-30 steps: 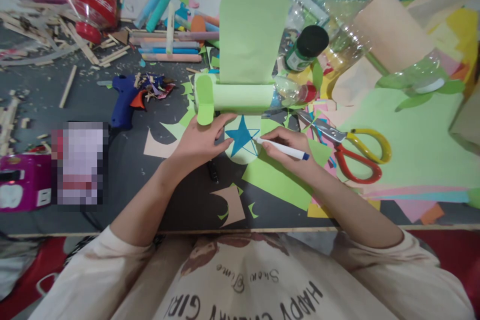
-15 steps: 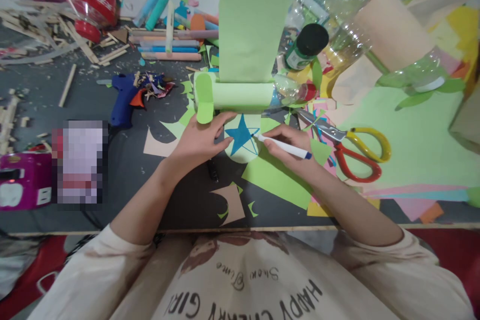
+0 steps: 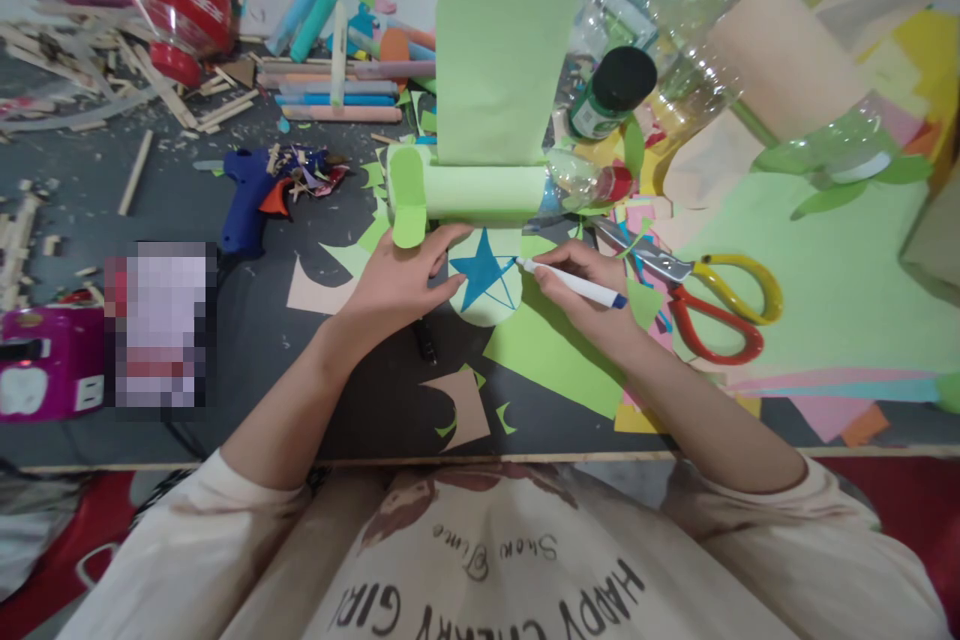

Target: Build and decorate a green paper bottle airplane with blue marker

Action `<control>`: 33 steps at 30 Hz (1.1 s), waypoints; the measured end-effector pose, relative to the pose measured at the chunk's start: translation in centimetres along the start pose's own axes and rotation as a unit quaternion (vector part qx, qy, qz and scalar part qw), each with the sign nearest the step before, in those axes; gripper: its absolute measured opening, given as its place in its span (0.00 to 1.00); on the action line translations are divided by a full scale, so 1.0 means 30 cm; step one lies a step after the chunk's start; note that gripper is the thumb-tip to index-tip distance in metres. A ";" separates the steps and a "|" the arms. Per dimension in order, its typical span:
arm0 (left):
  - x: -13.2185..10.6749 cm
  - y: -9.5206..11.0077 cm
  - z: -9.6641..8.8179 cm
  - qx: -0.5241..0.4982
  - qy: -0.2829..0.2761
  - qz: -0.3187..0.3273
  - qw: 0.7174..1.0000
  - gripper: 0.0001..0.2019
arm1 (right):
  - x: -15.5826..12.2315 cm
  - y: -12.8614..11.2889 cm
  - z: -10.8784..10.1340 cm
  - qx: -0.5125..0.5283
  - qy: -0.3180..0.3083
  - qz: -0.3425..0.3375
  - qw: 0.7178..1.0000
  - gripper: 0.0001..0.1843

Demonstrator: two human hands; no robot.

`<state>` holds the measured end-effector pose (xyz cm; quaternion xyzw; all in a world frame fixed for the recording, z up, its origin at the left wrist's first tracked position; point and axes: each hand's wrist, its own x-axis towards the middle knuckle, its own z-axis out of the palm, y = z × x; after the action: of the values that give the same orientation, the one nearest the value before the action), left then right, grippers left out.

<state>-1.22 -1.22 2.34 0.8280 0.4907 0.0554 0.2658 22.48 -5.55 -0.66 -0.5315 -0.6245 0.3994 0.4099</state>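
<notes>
A white marker (image 3: 576, 284) with a blue end is gripped in my right hand (image 3: 592, 295), its tip on the right point of a star (image 3: 474, 270). The star is mostly filled in blue; its right part shows only outlines. It is drawn on the rounded light-green paper flap (image 3: 486, 314). My left hand (image 3: 401, 280) lies at the flap's left side, thumb and index finger spread apart against it. Just above, a bottle wrapped in pale-green paper (image 3: 484, 190) lies sideways, its red cap (image 3: 618, 183) to the right. A tall green paper piece (image 3: 504, 40) extends away behind it.
Scissors (image 3: 679, 270) with red and yellow handles lie right of my right hand. A blue glue gun (image 3: 251, 200) rests at left, near a purple box (image 3: 52, 360). A black-capped jar (image 3: 613, 92), several markers (image 3: 341, 100), paper scraps and plastic bottles surround the work.
My right hand has shifted slightly right and up, taking the marker tip from the star's inner edge to its right point. My left hand stays put.
</notes>
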 end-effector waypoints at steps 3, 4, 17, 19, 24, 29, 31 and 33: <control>0.000 0.002 -0.002 0.002 -0.003 -0.001 1.000 0.23 | -0.001 0.004 -0.002 0.006 0.010 0.004 1.000 0.07; -0.001 0.002 -0.003 0.003 -0.003 -0.002 1.000 0.23 | -0.002 0.004 -0.003 0.008 0.013 0.001 1.000 0.07; 0.001 -0.007 0.007 -0.007 0.006 0.006 1.000 0.23 | 0.002 -0.023 0.005 -0.008 -0.059 -0.037 0.998 0.06; 0.000 -0.010 0.009 -0.010 0.008 0.005 1.000 0.23 | 0.002 -0.012 0.005 -0.001 -0.043 -0.038 0.998 0.05; -0.001 -0.010 0.006 -0.007 0.005 0.005 1.000 0.23 | 0.005 -0.002 0.004 0.022 0.006 -0.024 0.999 0.04; 0.000 -0.005 0.003 0.004 0.001 0.000 1.000 0.24 | 0.006 -0.006 0.003 0.021 0.038 -0.005 0.999 0.05; 0.000 -0.004 0.004 0.006 -0.003 0.000 1.000 0.24 | 0.005 -0.005 0.003 0.019 0.037 0.000 0.999 0.05; 0.001 -0.003 0.004 0.007 -0.003 0.001 1.000 0.24 | 0.005 -0.003 0.003 0.020 0.022 -0.003 1.000 0.04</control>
<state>-1.24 -1.21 2.19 0.8302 0.4898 0.0501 0.2613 22.37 -5.43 -0.60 -0.5304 -0.6085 0.3987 0.4353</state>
